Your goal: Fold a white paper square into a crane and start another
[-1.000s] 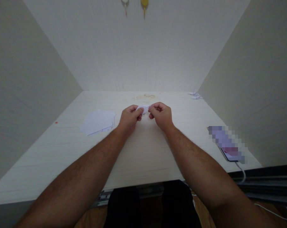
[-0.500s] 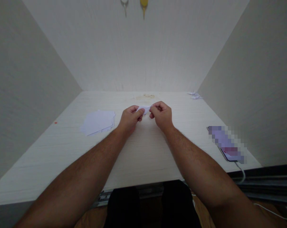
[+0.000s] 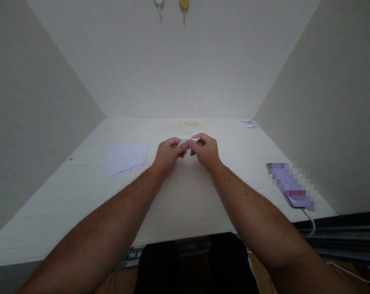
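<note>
While the left hand (image 3: 168, 153) and right hand (image 3: 208, 151) pinch a folded white paper (image 3: 182, 141), the phone screen (image 3: 286, 179) is blurred past reading.

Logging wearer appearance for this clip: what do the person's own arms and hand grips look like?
The left forearm and right forearm are bare, without sleeves, watch or bracelet showing. The ungloved left grip and right grip show no rings or markings.

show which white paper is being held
The small folded paper pinched by the left hand and right hand; the sheet stack at left and the paper pieces by the far right corner lie on the desk, untouched.
</note>
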{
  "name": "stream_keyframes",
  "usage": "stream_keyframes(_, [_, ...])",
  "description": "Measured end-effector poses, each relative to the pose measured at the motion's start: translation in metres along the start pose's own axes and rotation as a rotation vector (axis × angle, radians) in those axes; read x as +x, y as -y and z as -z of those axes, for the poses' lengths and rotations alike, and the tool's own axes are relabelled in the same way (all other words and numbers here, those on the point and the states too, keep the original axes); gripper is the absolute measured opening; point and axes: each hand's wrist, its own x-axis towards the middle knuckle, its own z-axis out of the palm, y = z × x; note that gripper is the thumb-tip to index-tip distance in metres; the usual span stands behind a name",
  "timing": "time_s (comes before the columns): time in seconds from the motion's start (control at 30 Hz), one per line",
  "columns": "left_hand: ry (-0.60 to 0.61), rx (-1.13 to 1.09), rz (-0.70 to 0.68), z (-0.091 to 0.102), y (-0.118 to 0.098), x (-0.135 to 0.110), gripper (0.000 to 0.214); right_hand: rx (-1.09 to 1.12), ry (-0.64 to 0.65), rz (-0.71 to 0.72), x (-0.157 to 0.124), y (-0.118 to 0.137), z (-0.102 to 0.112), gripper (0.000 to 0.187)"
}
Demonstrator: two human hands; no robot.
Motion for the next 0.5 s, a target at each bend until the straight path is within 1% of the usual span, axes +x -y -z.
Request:
stream_keyframes(0.23, [0.035,0.008,-0.001,0.003,0.0019,0.0007,0.03,0.039,0.0,-0.024,0.0017,-0.004,0.0,0.017])
stream_keyframes(0.5, [0.022,0.039,0.003,0.0024,0.0002,-0.0002,0.033,0.053,0.02,-0.047,0.0012,-0.0052,0.0008,0.019])
